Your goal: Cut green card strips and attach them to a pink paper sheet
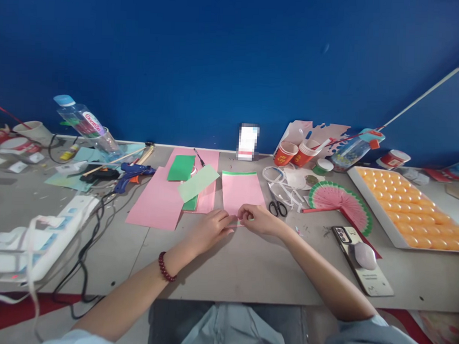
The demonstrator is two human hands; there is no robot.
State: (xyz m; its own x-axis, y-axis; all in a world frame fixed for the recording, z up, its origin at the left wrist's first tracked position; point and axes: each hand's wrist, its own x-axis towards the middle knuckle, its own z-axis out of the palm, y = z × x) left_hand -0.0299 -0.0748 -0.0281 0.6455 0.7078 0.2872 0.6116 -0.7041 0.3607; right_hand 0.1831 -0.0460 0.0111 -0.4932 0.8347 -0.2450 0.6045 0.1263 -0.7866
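Observation:
A pink paper sheet [242,192] with a green strip along its far edge lies flat on the grey table [248,268]. My left hand [209,230] and my right hand [258,219] meet at the sheet's near edge, fingers pinched on it where a thin green edge shows. A dark red bead bracelet [166,268] is on my left wrist. Black scissors [278,208] lie just right of my right hand.
Pink and green paper sheets [164,200] lie to the left, with a blue glue gun [131,172] and a white power strip [42,235]. A watermelon paper fan [339,201], red cups [294,153], a phone [362,259] and a tray of orange balls [412,213] are to the right.

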